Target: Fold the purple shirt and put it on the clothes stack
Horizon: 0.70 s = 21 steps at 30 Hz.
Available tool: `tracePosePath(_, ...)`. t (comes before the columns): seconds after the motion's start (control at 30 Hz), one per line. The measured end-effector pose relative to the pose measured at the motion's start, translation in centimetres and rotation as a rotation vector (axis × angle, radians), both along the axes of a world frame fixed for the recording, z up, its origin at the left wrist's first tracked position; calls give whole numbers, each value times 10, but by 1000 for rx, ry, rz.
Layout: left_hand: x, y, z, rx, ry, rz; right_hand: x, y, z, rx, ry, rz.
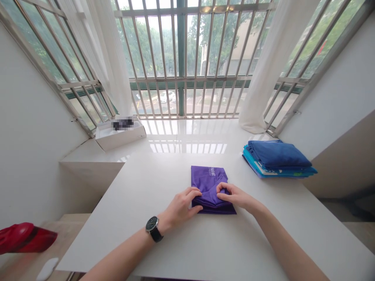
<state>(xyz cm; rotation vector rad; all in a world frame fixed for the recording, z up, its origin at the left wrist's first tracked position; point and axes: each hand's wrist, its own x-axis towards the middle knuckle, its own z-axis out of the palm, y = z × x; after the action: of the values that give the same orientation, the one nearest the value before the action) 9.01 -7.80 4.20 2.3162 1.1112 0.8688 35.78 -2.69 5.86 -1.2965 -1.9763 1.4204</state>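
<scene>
Left hand (pixel 181 205) and right hand (pixel 234 196), both half-closed, pinching the near fold of the purple shirt (pixel 207 180), lying between them at lower centre of the bench (pixel 129 230), long axis running straight ahead.

Your left-hand grip (pixel 181 205) and right-hand grip (pixel 236 196) both rest on the folded purple garment (pixel 209 183), lettering at its far end, on the white surface (pixel 117 222). Black wristwatch (pixel 152 228) on your left wrist. Folded blue and teal clothes (pixel 277 155) lie well off right; white box (pixel 120 139) on window ledge (pixel 187 134).
</scene>
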Motion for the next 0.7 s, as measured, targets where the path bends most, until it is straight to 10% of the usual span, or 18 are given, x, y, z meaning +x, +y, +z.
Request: tracePosePath(0.7,-3,2,-11,132,213,-77,11,-3,-1,15,-223,118)
